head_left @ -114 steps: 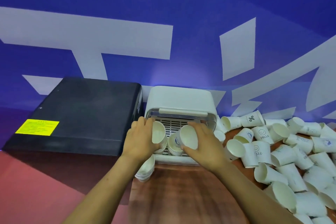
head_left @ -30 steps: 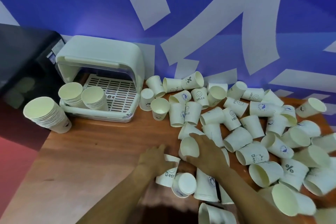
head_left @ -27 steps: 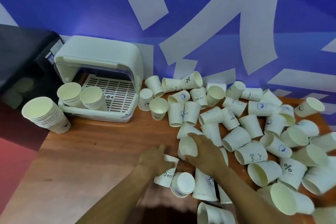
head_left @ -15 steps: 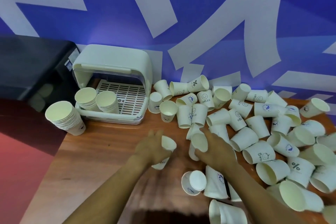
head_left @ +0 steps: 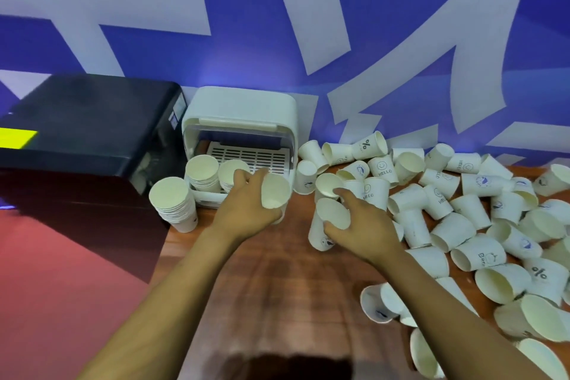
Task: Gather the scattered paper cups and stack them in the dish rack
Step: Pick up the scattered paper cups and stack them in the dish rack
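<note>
Left hand [head_left: 246, 210] wrapped round a white paper cup [head_left: 275, 191], mouth tilted toward the camera, just short of the white plastic dish rack [head_left: 240, 120] with its hood raised; likely held so for nesting onto one of the two short cup stacks [head_left: 216, 174] standing beyond the knuckles on the slatted tray. Right hand [head_left: 361, 225] clamped on a second white cup [head_left: 333, 213], carried mouth-up beside the left, probably next in line. Further right of that hand, dozens of loose printed paper cups [head_left: 462, 219] strewn on the wooden table [head_left: 262, 287], most lying on their sides. Left of the left hand, a taller cup stack [head_left: 174, 203] outside the rack, beside a black box [head_left: 89, 120].

Thumb sides of both hands hidden behind the cups. Rack's rear interior shadowed. Cups at the lower right cut off by the frame edge.
</note>
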A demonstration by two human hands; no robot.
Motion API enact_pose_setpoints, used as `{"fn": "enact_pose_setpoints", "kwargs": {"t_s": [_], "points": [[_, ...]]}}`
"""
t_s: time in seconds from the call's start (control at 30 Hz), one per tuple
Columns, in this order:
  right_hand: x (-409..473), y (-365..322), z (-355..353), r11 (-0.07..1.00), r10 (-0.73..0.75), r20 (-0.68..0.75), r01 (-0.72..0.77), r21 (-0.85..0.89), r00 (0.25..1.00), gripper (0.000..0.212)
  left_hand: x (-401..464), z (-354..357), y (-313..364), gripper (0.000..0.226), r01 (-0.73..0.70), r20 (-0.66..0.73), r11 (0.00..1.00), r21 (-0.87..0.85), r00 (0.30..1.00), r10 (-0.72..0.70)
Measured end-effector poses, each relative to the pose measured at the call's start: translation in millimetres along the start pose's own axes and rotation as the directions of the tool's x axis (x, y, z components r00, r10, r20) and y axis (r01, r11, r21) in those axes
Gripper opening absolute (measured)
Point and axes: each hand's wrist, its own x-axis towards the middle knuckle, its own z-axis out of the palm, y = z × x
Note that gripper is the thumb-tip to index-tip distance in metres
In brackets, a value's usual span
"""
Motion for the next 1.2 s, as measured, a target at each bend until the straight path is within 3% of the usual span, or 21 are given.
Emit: {"fn": "enact_pose_setpoints", "kwargs": {"t_s": [0.33,0.67,0.93,1.2], "points": [[22.9,-75.4,11.0,0.987,-0.002,-0.016,-0.001,-0.16,1.0,0.057,5.1,-46.5,-62.3,0.085,-0.015,0.034,1.0,0.01,0.999,0.015],[40.2,-134.6,39.4,0.999,0.032,-0.032,-0.032,-0.024,0.999,0.053,22.8,-102.2,-109.5,0.087,-0.014,0.005,1.0,0.006,1.0,0.014],[61.9,-157.0,42.3,0.998,-0.049,-0.082,0.052,0.036,0.995,0.051,39.6,-130.5,-121.9,0.083,-0.011,-0.106,1.0,-0.013,0.994,0.009],[92.9,-166.6,49.3,0.987,-0.105,-0.154,0.122,0.101,0.982,0.048,55.6,-132.6,-125.5,0.082,0.009,-0.118,1.0,0.028,0.993,-0.006]]}}
